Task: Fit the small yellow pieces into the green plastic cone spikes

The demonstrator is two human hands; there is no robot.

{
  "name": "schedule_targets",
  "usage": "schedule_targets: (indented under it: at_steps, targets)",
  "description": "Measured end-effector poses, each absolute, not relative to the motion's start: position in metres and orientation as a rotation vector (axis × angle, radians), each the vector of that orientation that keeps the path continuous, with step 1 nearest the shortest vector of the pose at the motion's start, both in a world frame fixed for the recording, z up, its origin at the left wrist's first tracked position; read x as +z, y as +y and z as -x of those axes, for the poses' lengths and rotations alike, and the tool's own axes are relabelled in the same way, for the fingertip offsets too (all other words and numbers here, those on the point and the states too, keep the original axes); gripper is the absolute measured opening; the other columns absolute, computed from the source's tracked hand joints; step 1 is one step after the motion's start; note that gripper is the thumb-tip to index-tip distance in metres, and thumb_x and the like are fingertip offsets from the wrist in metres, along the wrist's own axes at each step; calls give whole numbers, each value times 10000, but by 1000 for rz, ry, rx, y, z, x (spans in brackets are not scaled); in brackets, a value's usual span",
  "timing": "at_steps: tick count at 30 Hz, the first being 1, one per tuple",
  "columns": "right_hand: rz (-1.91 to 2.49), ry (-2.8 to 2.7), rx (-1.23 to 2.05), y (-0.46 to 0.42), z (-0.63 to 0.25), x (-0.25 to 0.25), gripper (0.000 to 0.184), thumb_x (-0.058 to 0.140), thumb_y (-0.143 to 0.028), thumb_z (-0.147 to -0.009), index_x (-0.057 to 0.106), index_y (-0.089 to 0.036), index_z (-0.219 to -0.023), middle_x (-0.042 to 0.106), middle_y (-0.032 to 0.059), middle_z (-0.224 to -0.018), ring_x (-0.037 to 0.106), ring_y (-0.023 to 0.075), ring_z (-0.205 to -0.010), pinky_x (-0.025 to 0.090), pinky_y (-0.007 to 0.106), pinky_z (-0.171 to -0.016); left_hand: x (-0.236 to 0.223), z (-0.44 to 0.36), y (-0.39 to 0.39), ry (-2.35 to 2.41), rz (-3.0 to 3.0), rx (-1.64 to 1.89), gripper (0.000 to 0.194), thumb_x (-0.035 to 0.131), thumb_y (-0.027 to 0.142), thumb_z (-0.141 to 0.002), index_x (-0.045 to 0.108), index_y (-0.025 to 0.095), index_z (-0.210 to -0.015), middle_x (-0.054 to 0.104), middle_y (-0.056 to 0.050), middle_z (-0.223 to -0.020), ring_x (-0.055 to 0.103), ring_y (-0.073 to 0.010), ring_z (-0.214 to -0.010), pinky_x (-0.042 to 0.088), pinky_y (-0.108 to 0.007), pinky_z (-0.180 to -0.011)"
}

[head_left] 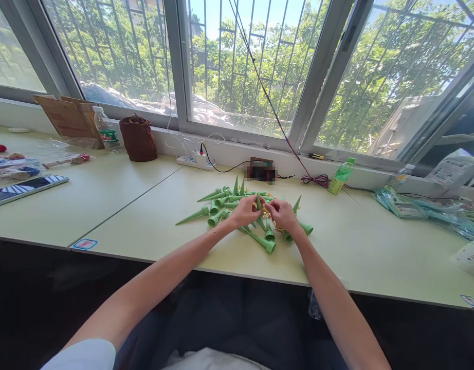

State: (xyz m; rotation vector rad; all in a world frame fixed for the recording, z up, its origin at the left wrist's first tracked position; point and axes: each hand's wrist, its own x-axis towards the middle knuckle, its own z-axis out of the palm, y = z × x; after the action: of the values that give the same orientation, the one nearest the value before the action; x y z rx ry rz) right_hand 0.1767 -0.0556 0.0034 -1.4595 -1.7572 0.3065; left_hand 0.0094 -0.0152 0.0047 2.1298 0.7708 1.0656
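My left hand (246, 211) is closed around a green plastic spike (259, 201), its tapered tip pointing up. Close beside it, my right hand (282, 214) has its fingers pinched together near the held spike; what lies between them is too small to make out. Around and beneath both hands lies a loose pile of similar green spikes with wide ribbed ends, such as one spike (193, 215) at the left and another spike (265, 242) in front. Small yellow pieces (274, 226) lie among them, partly hidden by my hands.
Behind the pile are a power strip (194, 162) with cables and a blurred dark object (261, 171). A green bottle (341, 176) and plastic packets (406, 202) stand right. Left are a brown bag (138, 139), a bottle (106, 129) and a phone (28, 190). The table's front edge (256, 279) is near.
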Motion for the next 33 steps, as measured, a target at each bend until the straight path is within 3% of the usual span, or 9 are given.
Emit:
schedule_targets:
  at_steps: [12, 22, 33]
  targets:
    - [1453, -1834, 201, -52, -178, -2, 501, 404, -500, -915, 441, -190, -523, 471, 4, -504, 399, 126, -525, 278, 275, -551, 5, -9, -16, 752, -2188, 1050, 235, 583, 153, -711, 597, 142, -946, 646, -14, -792, 529, -81, -533, 448, -211, -538]
    - [1425, -1773, 323, -54, -175, 0, 356, 471, -473, -886, 588, -191, -703, 611, 23, -611, 516, 156, -572, 355, 276, -602, 7, -9, -15, 831, -2193, 1165, 201, 590, 205, -758, 576, 155, -952, 544, 41, -643, 483, -79, -488, 387, -208, -503]
    - [1432, -1709, 441, -55, -175, 3, 426, 450, -494, -879, 453, -211, -560, 476, 1, -445, 419, 144, -474, 318, 282, -515, 8, -9, -19, 719, -2250, 1177, 110, 564, 175, -783, 584, 156, -890, 566, 26, -657, 506, -86, -525, 415, -207, -528]
